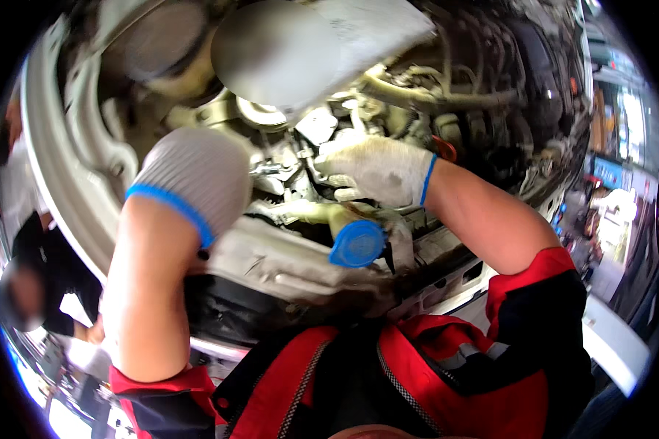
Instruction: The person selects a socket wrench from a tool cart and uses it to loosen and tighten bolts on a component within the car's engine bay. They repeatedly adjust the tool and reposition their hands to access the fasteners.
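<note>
I am leaning over an open engine bay with both hands in pale knit gloves with blue cuffs. My left hand [198, 175] reaches down among the parts on the left, its fingers hidden behind the back of the glove. My right hand [366, 168] rests on metal fittings at the centre, fingers curled over them; I cannot make out what, if anything, they grip. Between my hands are silvery brackets and fittings [274, 170]. Below my right hand is a round blue cap [357, 244] on a pale neck. A red ring-shaped part [447, 148] shows beside my right wrist.
A large pale panel [370, 29] spans the top of the bay. The car's white body edge [58, 168] curves down the left, and the front crossmember [285, 271] runs below my hands. Another person [58, 278] in dark clothing is at the lower left. Workshop clutter [611, 205] lines the right.
</note>
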Tool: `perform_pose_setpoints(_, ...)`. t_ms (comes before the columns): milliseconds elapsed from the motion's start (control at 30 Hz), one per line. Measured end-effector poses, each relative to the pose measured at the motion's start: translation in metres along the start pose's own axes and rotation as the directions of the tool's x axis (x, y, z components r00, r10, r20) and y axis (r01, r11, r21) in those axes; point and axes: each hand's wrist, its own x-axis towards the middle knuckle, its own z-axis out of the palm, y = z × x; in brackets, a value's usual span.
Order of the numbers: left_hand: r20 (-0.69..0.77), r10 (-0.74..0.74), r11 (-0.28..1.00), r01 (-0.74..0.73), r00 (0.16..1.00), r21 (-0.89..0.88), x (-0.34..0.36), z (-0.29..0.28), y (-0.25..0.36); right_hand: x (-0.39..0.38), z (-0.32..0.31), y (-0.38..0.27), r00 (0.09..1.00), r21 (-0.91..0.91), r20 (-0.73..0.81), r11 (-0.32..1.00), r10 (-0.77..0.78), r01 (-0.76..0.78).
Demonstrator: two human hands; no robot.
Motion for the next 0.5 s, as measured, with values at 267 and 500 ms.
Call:
perform_pose_setpoints(267, -0.082, 0.018, 0.999, -0.021, 0.996, -0.036, 0.012, 0.008, 0.013, 0.017, 0.044, -0.007, 0.990, 0.037, 0.011, 0.989, -0.142, 0.141)
perform_pose_setpoints(500, 0.002, -0.012, 0.999, 0.012, 1.000, 0.045, 0.025, -0.005, 0.039, 0.043, 0.071, -0.023, 0.946, 0.368, 0.215, 0.877, 0.243, -0.309)
